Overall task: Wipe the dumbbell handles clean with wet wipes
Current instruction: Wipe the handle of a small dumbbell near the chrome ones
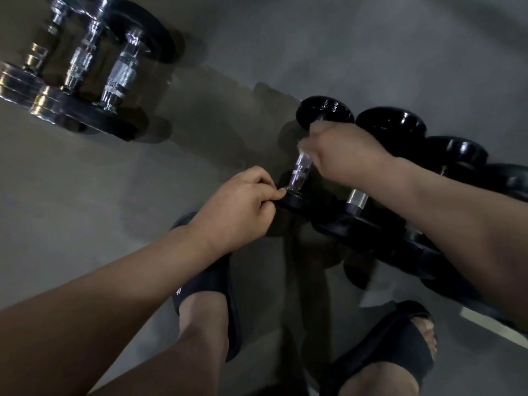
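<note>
A row of black dumbbells lies on the grey floor at the right. The leftmost dumbbell has a chrome handle (300, 172) between a far head (324, 110) and a near head (293, 202). My right hand (343, 155) is closed round the upper part of this handle, and a thin pale edge of a wet wipe (301, 150) shows at my fingers. My left hand (243, 204) is shut, its thumb and fingertips pinching the rim of the near head. Most of the wipe is hidden under my right hand.
The neighbouring dumbbell's handle (355, 200) lies just right of the one I hold. Bigger plate dumbbells with chrome bars (120, 72) stand at the top left. My feet in black sandals (205, 281) are below the hands. A pale flat object (485, 324) lies at the lower right.
</note>
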### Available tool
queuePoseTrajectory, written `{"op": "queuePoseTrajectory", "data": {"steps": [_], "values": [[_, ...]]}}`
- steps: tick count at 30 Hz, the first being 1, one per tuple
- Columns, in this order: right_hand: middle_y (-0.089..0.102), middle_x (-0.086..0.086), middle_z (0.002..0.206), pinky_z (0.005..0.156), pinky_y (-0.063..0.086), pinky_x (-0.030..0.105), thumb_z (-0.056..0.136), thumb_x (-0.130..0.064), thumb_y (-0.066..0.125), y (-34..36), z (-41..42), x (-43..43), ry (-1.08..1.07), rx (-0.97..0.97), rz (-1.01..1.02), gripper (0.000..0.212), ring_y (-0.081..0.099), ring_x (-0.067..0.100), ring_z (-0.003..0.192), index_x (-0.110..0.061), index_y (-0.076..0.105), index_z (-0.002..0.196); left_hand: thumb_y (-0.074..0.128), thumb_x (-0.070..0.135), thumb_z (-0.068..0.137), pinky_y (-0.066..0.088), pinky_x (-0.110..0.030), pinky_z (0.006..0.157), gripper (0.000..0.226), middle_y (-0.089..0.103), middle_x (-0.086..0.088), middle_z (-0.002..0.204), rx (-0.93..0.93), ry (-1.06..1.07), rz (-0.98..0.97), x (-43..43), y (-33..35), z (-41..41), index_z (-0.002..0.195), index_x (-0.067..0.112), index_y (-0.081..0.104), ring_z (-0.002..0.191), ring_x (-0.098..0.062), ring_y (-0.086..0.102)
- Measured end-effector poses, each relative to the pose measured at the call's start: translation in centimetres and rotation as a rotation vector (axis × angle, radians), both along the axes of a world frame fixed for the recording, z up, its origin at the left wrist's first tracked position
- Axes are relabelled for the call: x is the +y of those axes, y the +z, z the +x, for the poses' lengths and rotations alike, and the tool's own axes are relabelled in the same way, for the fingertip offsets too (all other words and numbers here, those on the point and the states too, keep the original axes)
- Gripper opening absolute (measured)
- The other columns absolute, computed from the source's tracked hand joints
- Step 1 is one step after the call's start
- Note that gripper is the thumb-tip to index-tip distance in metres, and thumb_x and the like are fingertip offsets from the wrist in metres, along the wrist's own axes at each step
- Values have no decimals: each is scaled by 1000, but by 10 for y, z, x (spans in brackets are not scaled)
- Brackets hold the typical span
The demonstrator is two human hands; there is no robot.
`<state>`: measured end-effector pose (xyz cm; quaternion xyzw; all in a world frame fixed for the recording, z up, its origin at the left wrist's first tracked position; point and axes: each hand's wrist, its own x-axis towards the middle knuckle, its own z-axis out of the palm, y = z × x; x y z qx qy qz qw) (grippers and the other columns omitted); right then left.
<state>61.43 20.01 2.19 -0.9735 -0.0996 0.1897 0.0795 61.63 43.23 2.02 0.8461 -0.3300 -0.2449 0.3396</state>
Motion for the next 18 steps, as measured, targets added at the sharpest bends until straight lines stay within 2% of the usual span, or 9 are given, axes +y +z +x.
{"op": "queuePoseTrajectory", "data": {"steps": [2,5,7,9,11,13,15,18], "values": [[55,11,91,63,52,44,94,-14,54,-10,-8,1,-103,-82,50,16,59,37,77,-7,69,91,50,24,90,50,-24,81,33,65,4,100,-14,8,2,-1,0,-2,99,13,80,86,-14,63],[60,10,89,60,54,42,91,-11,56,-13,-42,16,44,-56,185,15,62,34,75,-10,71,93,55,19,90,51,-23,80,27,65,4,98,-37,15,-11,0,-1,-3,98,12,80,84,-12,63],[64,9,95,64,56,43,92,-11,57,-9,-49,15,56,-23,233,18,65,32,80,-12,73,100,56,18,90,49,-21,80,27,65,4,97,-57,19,-10,0,-1,-4,98,13,81,83,-11,63],[63,10,96,70,55,45,92,-8,56,-12,-38,7,-46,-60,234,15,64,32,85,-11,70,96,54,20,89,47,-18,79,29,65,5,96,-70,36,-9,-1,-1,-5,96,13,81,84,-10,62],[60,10,97,75,50,42,96,-9,51,-20,-27,2,-268,-120,196,12,60,32,89,-11,62,92,53,20,88,42,-10,79,30,64,7,95,-66,50,-2,-2,-1,-5,96,14,81,84,-6,59],[59,13,102,76,47,41,101,-14,48,-28,-29,5,-433,-190,189,11,58,33,91,-11,59,100,54,21,88,36,-2,78,30,64,8,96,-69,45,14,-1,0,-4,97,14,81,84,-4,58],[60,14,101,74,48,42,100,-15,51,-30,-42,12,-412,-215,268,13,57,32,86,-7,61,104,54,20,88,34,1,77,29,65,6,96,-79,34,25,-1,0,-3,97,14,81,85,-5,58],[60,8,92,70,49,40,98,-18,53,-24,-52,10,-315,-154,336,12,58,27,81,-8,60,99,56,17,88,36,-4,76,26,65,3,95,-92,28,27,-2,1,-5,95,12,81,83,-8,59]]}}
